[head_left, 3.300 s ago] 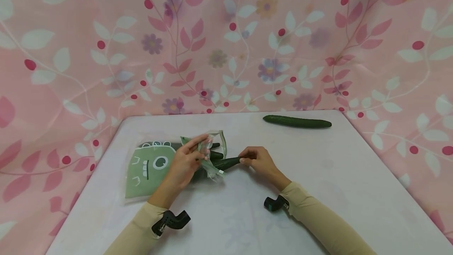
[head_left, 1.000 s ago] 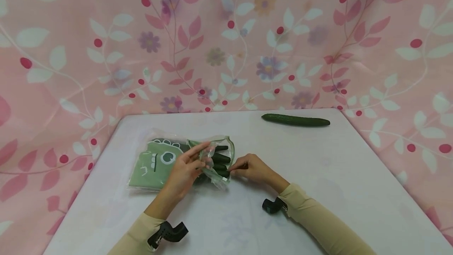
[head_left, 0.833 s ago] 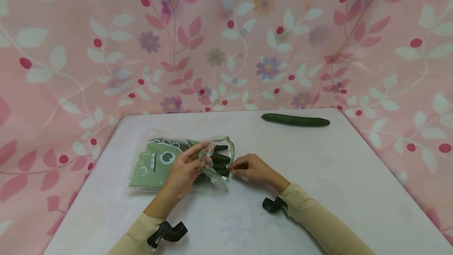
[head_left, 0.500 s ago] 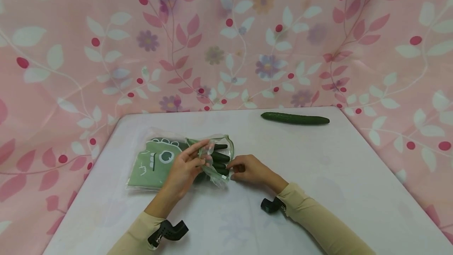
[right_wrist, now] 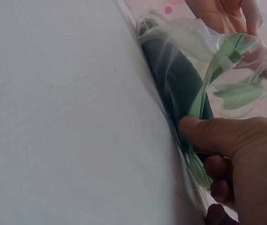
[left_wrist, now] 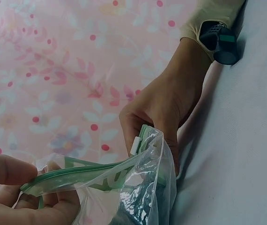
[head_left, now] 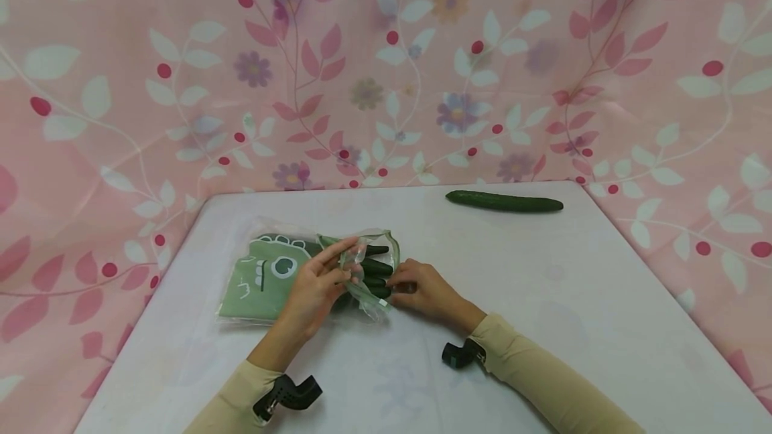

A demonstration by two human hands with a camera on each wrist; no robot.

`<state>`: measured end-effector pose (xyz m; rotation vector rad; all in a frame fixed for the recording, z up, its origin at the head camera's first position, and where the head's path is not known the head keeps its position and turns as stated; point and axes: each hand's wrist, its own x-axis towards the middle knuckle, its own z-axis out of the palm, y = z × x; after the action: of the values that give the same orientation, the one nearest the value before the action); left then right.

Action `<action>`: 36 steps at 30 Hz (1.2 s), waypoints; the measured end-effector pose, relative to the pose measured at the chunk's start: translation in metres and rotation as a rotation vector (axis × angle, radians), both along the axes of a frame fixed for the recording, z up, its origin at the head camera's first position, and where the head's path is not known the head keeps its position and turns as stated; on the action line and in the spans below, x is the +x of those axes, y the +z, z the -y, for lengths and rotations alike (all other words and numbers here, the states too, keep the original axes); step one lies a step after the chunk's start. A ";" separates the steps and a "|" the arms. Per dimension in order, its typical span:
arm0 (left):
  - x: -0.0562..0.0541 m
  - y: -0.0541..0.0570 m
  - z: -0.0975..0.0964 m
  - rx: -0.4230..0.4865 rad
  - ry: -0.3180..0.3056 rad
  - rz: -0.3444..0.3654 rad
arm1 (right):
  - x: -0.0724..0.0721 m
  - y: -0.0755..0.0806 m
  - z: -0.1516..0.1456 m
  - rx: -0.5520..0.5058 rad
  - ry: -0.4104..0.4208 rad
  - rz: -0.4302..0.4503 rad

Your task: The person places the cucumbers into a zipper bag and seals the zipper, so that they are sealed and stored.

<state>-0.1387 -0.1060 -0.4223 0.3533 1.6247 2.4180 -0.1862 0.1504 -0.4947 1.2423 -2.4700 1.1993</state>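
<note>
A clear zip bag (head_left: 247, 297) with a green monster print lies on the left half of the table. Several dark green cucumbers (head_left: 376, 267) are inside, their ends showing at its mouth, which faces right. My left hand (head_left: 312, 290) pinches the upper layer of that mouth; its thumb and fingers hold the green zip strip (left_wrist: 82, 173) in the left wrist view. At the lower corner of the mouth, by the white slider (right_wrist: 226, 63), my right hand (head_left: 431, 290) has its thumb on the bag's rim with the fingers curled behind. Whether it also grips a cucumber end is hidden.
Another cucumber (head_left: 506, 202) lies alone near the table's back edge, right of centre. A white cloth covers the table (head_left: 573, 327). Behind it hangs a pink floral curtain (head_left: 386, 72).
The cucumber end held by my right hand 3.3 s ago has gone left into the bag. Since then the bag has shifted slightly right, and my right fingers have moved onto its mouth.
</note>
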 end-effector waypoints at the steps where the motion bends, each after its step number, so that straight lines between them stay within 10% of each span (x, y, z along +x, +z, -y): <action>1: 0.000 0.000 0.000 0.002 -0.002 -0.002 | 0.000 0.000 0.000 -0.009 0.008 -0.009; 13: 0.002 0.003 -0.002 0.031 -0.003 0.012 | 0.005 -0.005 0.004 -0.080 0.007 -0.193; 36: 0.001 0.001 -0.003 0.043 -0.015 0.035 | 0.009 0.000 0.018 -0.199 0.087 0.001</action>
<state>-0.1374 -0.1031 -0.4210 0.3278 1.5522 2.4370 -0.1771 0.1323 -0.4949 1.3041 -2.2518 1.4265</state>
